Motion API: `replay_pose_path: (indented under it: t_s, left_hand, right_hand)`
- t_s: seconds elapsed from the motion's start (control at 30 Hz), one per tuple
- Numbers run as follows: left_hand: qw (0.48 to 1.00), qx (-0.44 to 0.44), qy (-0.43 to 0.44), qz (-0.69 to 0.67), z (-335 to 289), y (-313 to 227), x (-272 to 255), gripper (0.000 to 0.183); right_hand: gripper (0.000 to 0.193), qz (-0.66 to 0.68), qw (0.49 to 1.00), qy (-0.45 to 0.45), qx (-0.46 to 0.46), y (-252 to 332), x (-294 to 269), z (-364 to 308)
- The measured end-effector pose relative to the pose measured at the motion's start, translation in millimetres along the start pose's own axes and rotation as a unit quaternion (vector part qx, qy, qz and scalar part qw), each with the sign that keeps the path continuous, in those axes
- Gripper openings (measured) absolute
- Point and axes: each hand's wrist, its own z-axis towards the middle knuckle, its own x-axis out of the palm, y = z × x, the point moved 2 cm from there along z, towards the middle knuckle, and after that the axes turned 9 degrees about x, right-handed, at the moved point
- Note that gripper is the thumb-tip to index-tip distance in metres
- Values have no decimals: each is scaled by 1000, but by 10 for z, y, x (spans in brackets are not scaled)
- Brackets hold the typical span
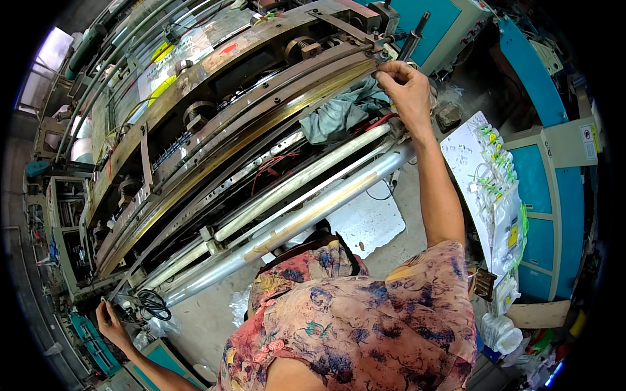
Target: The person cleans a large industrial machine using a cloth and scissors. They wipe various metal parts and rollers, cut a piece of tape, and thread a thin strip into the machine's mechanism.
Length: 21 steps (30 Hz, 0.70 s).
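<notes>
Noting hazards from the body outward. The patterned shirt is hanging nearest; leaning in, it could be catching on the silver roller. Just past that, the pale roller is running alongside. If either were turning unexpectedly, loose fabric would be our first worry.

The left hand is resting low at the machine's left end, near a coiled black cable; it is looking small there, and we cannot tell whether its fingers are gripping. A loop could be snagging that wrist.

Red wires are lying slack behind the rollers, and a grey-green cloth is bunching just below the bar; either could be getting drawn in or pinched.

Farther over, the brass-coloured strip is stretching along the machine's near edge. At its right end the right hand is holding thumb and forefinger tips close together; we cannot tell what they are clamping. With arms spreading this wide, uneven pressure could be skewing the strip.
</notes>
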Motion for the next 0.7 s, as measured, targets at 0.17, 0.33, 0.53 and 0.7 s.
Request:
replay_pose_path:
  t_s: [0.17, 0.33, 0.53, 0.7]
  left_hand:
    - [1000, 6, -3, -4, 8, 19, 4, 27]
    - [1000, -4, -8, -2, -1, 25, 5, 27]
    - [1000, -11, -12, -7, 2, 58, 27, 27]
    - [1000, -8, -5, 10, 2, -34, -41, 27]
  right_hand:
    - [23, 76, 993, 62, 58, -6, -39, 56]
    - [22, 103, 986, 94, 92, 7, -70, 98]
    - [31, -264, 952, 150, 37, -372, -60, 417]
    - [24, -526, 819, 220, -70, -379, 148, 544]
